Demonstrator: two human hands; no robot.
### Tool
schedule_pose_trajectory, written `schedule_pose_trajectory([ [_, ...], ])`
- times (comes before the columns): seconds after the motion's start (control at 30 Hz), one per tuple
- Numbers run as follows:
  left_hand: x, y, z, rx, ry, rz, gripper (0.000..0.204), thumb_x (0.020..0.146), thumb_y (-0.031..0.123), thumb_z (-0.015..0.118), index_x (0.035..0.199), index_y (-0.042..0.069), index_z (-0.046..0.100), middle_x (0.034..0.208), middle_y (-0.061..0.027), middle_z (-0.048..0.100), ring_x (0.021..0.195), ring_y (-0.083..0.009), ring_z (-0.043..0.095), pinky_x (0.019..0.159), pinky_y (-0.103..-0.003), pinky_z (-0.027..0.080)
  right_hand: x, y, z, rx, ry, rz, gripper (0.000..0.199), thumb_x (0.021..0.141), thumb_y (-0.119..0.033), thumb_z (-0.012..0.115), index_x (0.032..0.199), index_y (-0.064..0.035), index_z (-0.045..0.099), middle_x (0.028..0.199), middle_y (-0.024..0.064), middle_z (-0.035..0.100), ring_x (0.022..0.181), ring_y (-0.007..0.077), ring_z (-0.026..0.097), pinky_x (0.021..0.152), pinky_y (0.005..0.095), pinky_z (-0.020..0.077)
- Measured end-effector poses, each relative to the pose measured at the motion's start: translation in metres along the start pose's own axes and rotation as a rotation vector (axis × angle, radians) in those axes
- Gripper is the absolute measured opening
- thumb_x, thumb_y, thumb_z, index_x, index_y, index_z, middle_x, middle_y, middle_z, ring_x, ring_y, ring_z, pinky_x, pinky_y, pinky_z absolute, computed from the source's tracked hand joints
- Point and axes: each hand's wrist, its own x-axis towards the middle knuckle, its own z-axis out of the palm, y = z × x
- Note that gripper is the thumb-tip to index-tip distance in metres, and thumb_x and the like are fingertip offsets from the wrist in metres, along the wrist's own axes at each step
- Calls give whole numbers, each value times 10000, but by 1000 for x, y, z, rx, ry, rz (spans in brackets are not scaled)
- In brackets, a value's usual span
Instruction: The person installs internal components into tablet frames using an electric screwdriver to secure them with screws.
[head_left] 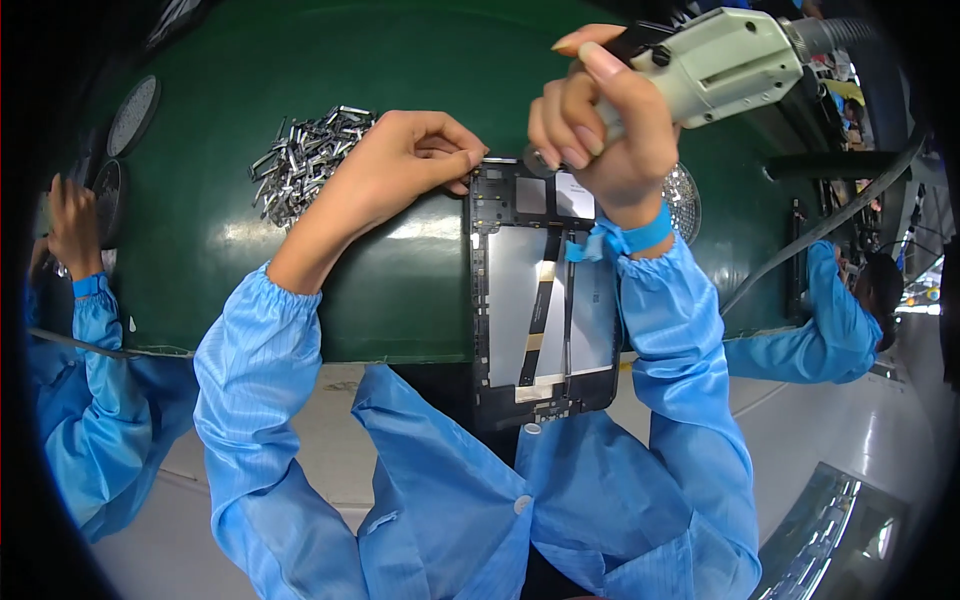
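Note:
An opened tablet-like device point(505, 270) with a black frame, silver plates and dark ribbon strips lies lengthwise toward me, its near end past the table edge. My left hand point(420, 150) has thumb and forefinger pinched together at its far left corner; whatever lies between the fingertips is too small to make out. Over its far right end, my right hand point(620, 130) is wrapped round a pale green handheld tool point(735, 65) with a corrugated hose. Below those fingers a round metal part shows; where the tip touches is hidden. A blue band point(645, 238) circles my right wrist.
Left of the device, small metal parts point(310, 165) lie heaped on the green table point(400, 270). A round dish point(684, 200) sits beyond my right wrist. A grey cable point(830, 220) crosses at right. Co-workers' blue sleeves point(100, 315) point(820, 320) show on both sides.

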Motion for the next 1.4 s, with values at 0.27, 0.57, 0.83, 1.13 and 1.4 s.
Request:
schedule_pose_trajectory([
  [0.27, 1, -9, 0, -56, -2, 42, 186, 935, 106, 653, 1001, -67, 671, 892, -81, 696, 769, -122, 654, 746, -245, 549, 11, 34, 4, 81, -54, -39, 301, 982, -223, 415, 1118, 5, 557, 510, -18, 311, 410, 109, 350, 438, 305, 370],
  [0.57, 5, -15, 0, -24, 11, 135, 214, 892, 75, 653, 997, -109, 687, 875, -151, 703, 748, -180, 700, 701, -288, 596, 13, 43, -1, 74, -109, -35, 309, 976, -240, 398, 1112, -12, 558, 522, -22, 316, 417, 109, 352, 444, 309, 370],
  [0.83, 4, -15, 1, -32, 22, 138, 220, 887, 74, 659, 1004, -111, 687, 875, -155, 704, 750, -182, 700, 701, -292, 596, 13, 47, -3, 81, -120, -29, 311, 973, -239, 392, 1107, -12, 558, 524, -21, 316, 415, 109, 345, 439, 309, 371],
  [1.13, 3, -15, 0, -17, 19, 117, 208, 905, 73, 649, 1012, -103, 677, 887, -138, 701, 749, -165, 691, 707, -275, 580, 14, 50, -2, 42, -113, -56, 317, 973, -238, 389, 1113, -11, 561, 526, -22, 312, 421, 107, 352, 444, 307, 379],
  [1.4, 3, -14, 1, 25, 7, 121, 206, 934, 89, 641, 1029, -93, 666, 884, -115, 694, 751, -146, 678, 698, -254, 554, 13, 49, 1, 65, -116, -21, 318, 983, -243, 397, 1116, -6, 562, 532, -22, 320, 424, 108, 357, 449, 307, 384],
])
